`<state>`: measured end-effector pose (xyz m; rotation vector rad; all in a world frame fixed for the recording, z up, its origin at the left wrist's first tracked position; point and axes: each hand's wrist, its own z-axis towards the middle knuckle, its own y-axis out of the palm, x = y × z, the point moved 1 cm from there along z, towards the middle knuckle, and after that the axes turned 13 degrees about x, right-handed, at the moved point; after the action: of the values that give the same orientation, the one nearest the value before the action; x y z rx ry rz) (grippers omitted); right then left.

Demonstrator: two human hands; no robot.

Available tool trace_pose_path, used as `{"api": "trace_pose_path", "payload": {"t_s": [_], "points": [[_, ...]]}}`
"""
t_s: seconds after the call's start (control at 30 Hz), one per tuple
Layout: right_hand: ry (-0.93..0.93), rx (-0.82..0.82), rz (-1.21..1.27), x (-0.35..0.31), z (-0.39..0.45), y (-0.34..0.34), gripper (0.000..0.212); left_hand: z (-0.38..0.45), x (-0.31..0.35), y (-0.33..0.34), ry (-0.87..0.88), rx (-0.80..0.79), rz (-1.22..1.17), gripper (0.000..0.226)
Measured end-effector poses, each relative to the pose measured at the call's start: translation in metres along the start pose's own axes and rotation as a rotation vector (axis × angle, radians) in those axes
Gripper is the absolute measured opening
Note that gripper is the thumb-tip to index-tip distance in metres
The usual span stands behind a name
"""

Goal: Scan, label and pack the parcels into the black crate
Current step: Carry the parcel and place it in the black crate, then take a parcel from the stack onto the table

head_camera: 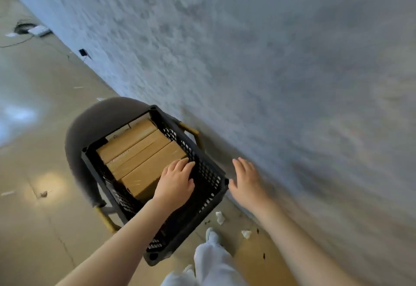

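Grey wall (pixel 270 49), tan floor (pixel 33 128): black crate (pixel 209 179) on grey chair (pixel 90 123), holding apparently three brown parcels (pixel 139 157). Left hand (pixel 176 181) flat on nearest parcel, fingers straight; right hand (pixel 246 181) open, empty, beside crate.

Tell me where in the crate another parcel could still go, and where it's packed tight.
Inside the black crate, the brown parcels fill the far end and left side in a tight row. The left hand rests on the nearest one. Bare room lies between that parcel and the crate's near and right walls. The right hand hovers outside, toward the wall.
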<state>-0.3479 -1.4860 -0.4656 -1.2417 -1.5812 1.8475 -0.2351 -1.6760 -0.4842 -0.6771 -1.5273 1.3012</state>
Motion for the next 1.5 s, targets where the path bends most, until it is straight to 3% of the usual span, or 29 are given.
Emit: {"api": "trace_pose_path", "payload": {"t_s": [0.4,0.6,0.77,1.13,1.37,1.5], "points": [[0.606,0.331,-0.035,0.126,-0.286,-0.088,0.064,-0.074,0.248,0.017,0.743,-0.180,-0.030,0.057],[0.926,0.549,-0.034,0.172,-0.483,-0.132,0.067,-0.189,0.398,0.033,1.059,-0.242,-0.128,0.060],[1.061,0.685,-0.078,0.194,-0.642,-0.177,0.069,-0.317,0.521,0.029,1.260,-0.190,-0.290,0.062],[1.350,0.929,-0.267,0.253,-0.933,-0.257,0.066,-0.556,0.748,0.021,1.614,-0.313,-0.482,0.059],[1.462,1.015,-0.362,0.333,-1.096,-0.315,0.058,-0.657,0.887,0.045,1.661,-0.308,-0.550,0.048],[1.514,1.058,-0.319,0.387,-1.174,-0.338,0.058,-0.705,0.968,0.060,1.649,-0.337,-0.549,0.055]]}}
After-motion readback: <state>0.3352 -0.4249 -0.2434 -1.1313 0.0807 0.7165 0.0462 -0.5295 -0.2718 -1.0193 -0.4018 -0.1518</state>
